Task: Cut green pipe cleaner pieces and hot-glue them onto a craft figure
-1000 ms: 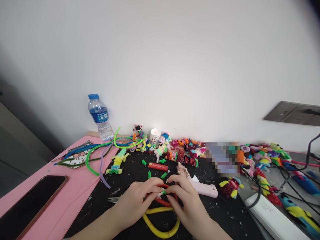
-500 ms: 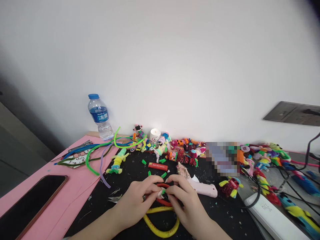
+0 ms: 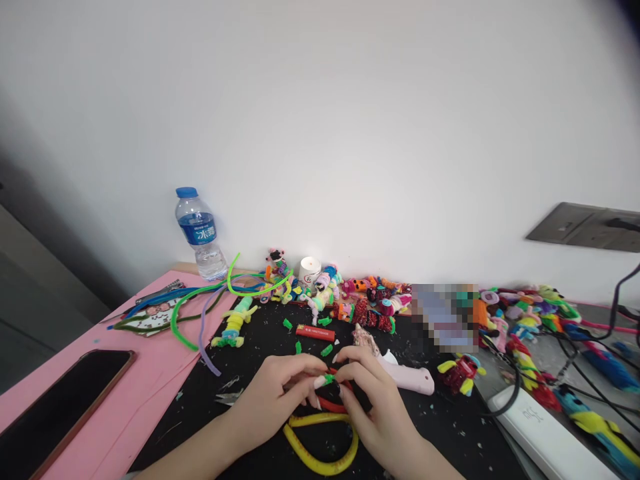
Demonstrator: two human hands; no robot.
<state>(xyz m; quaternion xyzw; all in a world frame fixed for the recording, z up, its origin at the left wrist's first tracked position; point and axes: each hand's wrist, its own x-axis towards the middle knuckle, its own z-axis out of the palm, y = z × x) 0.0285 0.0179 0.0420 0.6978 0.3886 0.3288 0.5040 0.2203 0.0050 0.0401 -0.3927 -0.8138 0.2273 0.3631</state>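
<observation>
Low in the middle, my left hand (image 3: 277, 400) and my right hand (image 3: 377, 393) meet fingertip to fingertip. Between them is a small green fuzzy piece (image 3: 329, 379), which looks like a bit of pipe cleaner. My left thumb and fingers pinch its left side. The right fingertips close on its other side, partly covering it. A red curved strip (image 3: 330, 405) shows beneath the fingers, mostly hidden. Just below lies a yellow loop (image 3: 323, 469) on the black mat (image 3: 200, 427). Beyond the hands are several loose green pieces (image 3: 327, 351) and a red lighter (image 3: 315, 333).
A pink glue gun (image 3: 407, 377) lies right of my hands, scissors (image 3: 230, 398) left. Colourful pipe-cleaner figures (image 3: 365, 313) line the wall. A water bottle (image 3: 200, 233), phone (image 3: 65, 407), long pipe cleaners (image 3: 200, 333) and a white power bank (image 3: 545, 433) lie around.
My fingertips have shifted slightly around the green piece, so more of it shows. The red strip is less visible at its top. The yellow loop has barely moved.
</observation>
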